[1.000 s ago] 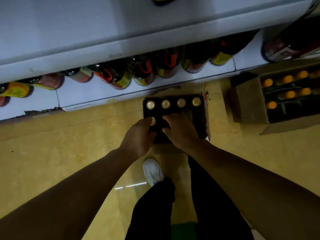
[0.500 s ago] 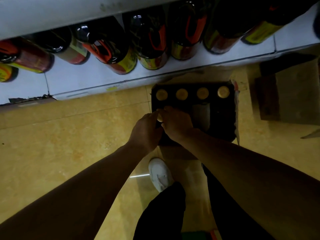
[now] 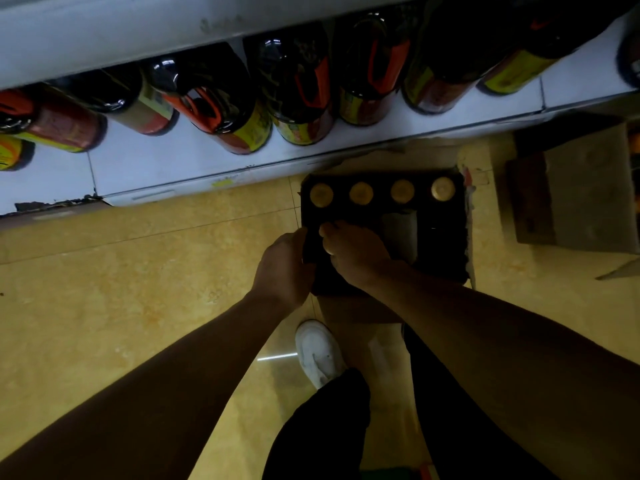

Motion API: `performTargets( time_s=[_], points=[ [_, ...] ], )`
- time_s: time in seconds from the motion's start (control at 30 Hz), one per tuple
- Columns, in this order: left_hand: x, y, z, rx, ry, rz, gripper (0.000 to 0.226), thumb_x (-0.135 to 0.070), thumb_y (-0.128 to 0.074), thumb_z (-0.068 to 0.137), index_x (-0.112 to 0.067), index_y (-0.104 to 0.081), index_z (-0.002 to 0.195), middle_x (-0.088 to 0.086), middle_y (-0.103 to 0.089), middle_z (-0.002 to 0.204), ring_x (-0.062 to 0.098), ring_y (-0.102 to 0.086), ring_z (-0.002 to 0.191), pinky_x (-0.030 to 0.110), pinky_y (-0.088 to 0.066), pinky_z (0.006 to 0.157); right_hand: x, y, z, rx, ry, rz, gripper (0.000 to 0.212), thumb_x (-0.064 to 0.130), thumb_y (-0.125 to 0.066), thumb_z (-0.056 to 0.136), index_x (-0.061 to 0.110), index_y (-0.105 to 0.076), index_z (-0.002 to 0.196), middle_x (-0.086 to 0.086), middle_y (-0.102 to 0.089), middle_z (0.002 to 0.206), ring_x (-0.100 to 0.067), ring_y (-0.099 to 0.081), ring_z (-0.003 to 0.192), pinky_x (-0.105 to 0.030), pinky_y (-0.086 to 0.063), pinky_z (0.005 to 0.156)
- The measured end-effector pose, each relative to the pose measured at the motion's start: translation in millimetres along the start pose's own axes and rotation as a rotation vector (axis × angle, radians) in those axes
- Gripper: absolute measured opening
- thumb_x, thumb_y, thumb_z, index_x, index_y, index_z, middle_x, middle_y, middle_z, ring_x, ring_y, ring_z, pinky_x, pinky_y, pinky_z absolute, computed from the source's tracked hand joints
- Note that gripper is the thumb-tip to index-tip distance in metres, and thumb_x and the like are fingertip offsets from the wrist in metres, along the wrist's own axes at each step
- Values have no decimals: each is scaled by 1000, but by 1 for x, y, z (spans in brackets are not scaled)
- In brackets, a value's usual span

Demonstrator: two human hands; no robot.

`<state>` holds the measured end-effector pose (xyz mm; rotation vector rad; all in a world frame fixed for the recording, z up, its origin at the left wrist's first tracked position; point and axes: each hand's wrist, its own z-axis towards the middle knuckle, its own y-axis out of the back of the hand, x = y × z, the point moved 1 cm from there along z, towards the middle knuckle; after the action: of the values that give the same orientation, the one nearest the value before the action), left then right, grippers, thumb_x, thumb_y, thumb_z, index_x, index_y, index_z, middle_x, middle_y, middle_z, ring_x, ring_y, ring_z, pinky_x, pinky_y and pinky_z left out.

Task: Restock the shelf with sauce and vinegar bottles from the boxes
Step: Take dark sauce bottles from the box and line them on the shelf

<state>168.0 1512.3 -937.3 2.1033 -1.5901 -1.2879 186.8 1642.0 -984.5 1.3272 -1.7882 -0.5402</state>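
An open box [image 3: 446, 244] stands on the floor below the shelf, holding dark bottles with gold caps [image 3: 361, 193] in its far row. Both hands are at its near left corner on one dark bottle [image 3: 310, 245]. My left hand [image 3: 284, 268] grips that bottle's side. My right hand [image 3: 356, 252] curls over its top and hides the cap. The low white shelf [image 3: 166, 168] carries large dark sauce bottles [image 3: 221, 105] with orange handles and yellow-red labels.
A second cardboard box [image 3: 585, 199] sits on the yellow tile floor to the right, its flap raised. My white shoe [image 3: 318, 351] stands just behind the first box. An upper shelf edge [image 3: 104, 39] overhangs the sauce bottles.
My two hands have drawn together onto the near-left bottle, and the right fingers now cover its gold cap. The view has dropped closer to the box and shelf.
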Motion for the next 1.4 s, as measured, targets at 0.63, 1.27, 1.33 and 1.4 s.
performTargets(
  time_s=[0.63,1.27,1.33,1.4],
  points=[
    [-140,79,-64,66,-194,-97,45,-14,-69,84,-18,-56,128,-5,-60,120,15,-56,110,17,-35,75,14,197,-137,-152,71,278,50,23,-67,84,16,-49,130,-6,-53,128,-24,-51,115,-33,-41,87],
    [-308,238,-174,-27,-502,-270,27,-19,-67,84,-20,-62,110,-1,-69,104,15,-64,98,44,-54,83,78,443,-283,-420,138,89,30,35,-65,78,18,-49,97,0,-55,86,-23,-51,78,-37,-40,59],
    [-329,261,-192,-47,-532,-285,32,-29,-66,78,-27,-61,109,-5,-69,104,11,-64,98,42,-55,82,87,472,-302,-449,144,71,31,37,-65,77,19,-49,97,2,-55,84,-22,-51,75,-37,-42,59],
    [-346,279,-205,-73,-579,-289,29,-29,-68,79,-32,-57,105,-7,-69,98,2,-64,90,32,-54,73,97,498,-318,-472,154,42,34,40,-64,76,21,-49,99,2,-57,85,-22,-54,76,-41,-47,62]
  ],
)
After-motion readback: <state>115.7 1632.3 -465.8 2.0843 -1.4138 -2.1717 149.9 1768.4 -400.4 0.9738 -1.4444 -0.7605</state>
